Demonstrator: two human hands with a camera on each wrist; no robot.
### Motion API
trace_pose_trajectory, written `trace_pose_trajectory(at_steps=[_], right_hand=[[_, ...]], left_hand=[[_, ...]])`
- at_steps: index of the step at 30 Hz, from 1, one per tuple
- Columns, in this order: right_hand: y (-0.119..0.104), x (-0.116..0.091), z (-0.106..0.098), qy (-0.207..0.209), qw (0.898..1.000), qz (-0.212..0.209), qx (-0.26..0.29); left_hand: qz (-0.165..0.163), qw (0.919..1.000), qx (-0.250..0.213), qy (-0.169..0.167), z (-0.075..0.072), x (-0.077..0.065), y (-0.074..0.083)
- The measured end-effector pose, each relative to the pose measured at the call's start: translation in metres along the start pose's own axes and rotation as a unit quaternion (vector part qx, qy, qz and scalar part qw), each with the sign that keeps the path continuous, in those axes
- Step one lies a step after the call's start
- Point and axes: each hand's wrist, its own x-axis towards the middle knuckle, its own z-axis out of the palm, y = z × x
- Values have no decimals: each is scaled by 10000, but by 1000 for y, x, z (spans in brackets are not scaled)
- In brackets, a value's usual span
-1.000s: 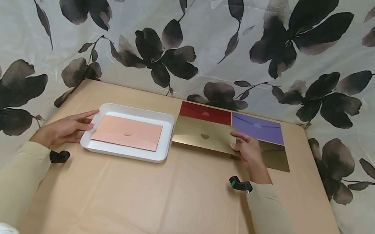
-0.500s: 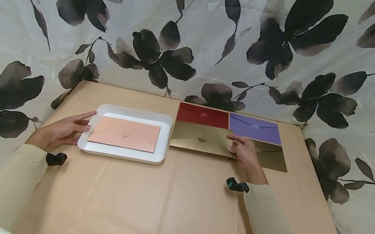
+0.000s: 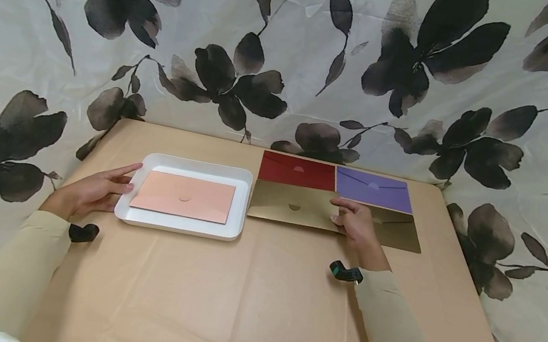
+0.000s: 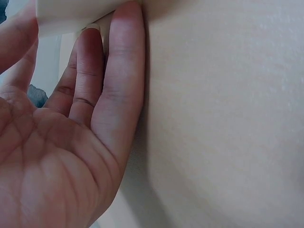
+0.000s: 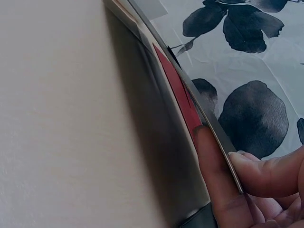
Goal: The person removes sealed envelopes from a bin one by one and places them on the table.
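A white tray lies on the table, with a peach envelope flat inside it. My left hand grips the tray's left end; in the left wrist view its long fingers run along the table to the tray's underside. My right hand pinches a gold envelope at its right edge between thumb and finger. In the right wrist view this envelope stands on edge, tilted over the table, with a red envelope behind it.
The red envelope and a purple envelope lie side by side at the table's back. A darker gold envelope lies below the purple one, partly hidden by the right hand. A flower-patterned cloth hangs behind the table.
The gold envelope in my right hand has tipped and come down slightly, so more of the red envelope shows. My left hand keeps its place at the tray. The view has shifted slightly.
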Motion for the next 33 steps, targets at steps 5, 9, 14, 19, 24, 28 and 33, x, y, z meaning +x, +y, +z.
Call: trace_pose_trajectory(at_steps=[5, 9, 14, 19, 24, 28, 33], right_hand=[[0, 0, 2, -4, 10000, -10, -54], [1, 1, 3, 39, 10000, -69, -58], [1, 2, 5, 95, 9998, -111, -140], [1, 2, 8, 209, 9993, -119, -271], [1, 2, 9, 210, 9990, -137, -372], [0, 2, 9, 203, 9989, -146, -398], [-3, 4, 9, 193, 9978, -214, -594]], left_hand=[[-9, 10000, -56, 20, 0, -1, 0], [-50, 10000, -64, 50, 1, -1, 0], [-56, 10000, -61, 41, 1, -1, -1], [-59, 9999, -86, 38, 2, 0, -2], [-48, 9999, -101, 25, 1, 1, -3], [-19, 9999, -106, 19, 1, 1, -3], [-2, 9999, -91, 44, 0, 0, -1]])
